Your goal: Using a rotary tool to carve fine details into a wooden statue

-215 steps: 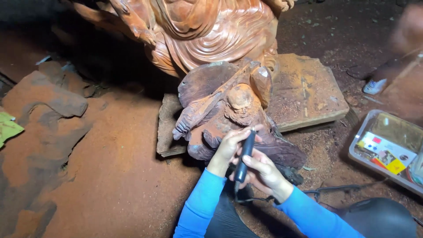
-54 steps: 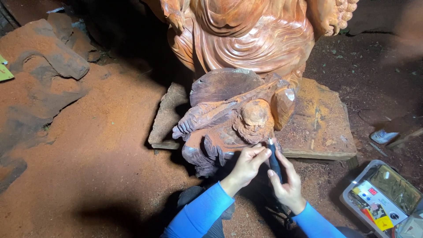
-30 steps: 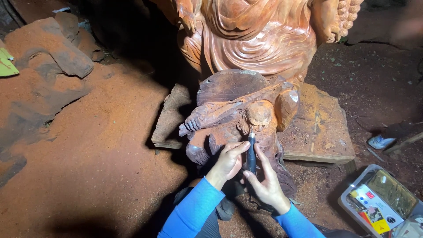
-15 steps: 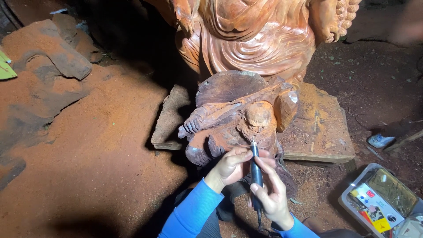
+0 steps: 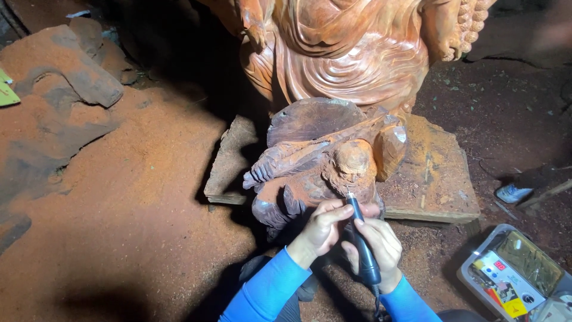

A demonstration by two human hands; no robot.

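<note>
Right hand: the right hand [image 5: 378, 247] is wrapped around the rear half of a dark pen-shaped rotary tool [image 5: 361, 241], fingers pressed closed on its barrel.
Left hand: the left hand [image 5: 323, 226] pinches the tool's front end, thumb and forefinger close behind the tip, its heel beside the wood.
Tool: slim, rigid and probably light; its tip meets the small carved figure [image 5: 325, 164] just under the rounded head, and a cord leaves its back end.
Handling: two hands on the barrel look right for steadying it; the carving looks heavy, hard and dusty, with thin raised details that could chip.
Carving's place: it rests on a flat wooden slab [image 5: 435, 173], directly before a large robed statue [image 5: 351, 53].
Around: red sawdust floor [image 5: 131, 209] to the left, wood offcuts [image 5: 77, 77] beyond, an open tray of bits [image 5: 515, 271] at lower right.
In the way: the statue crowds the far side.
</note>
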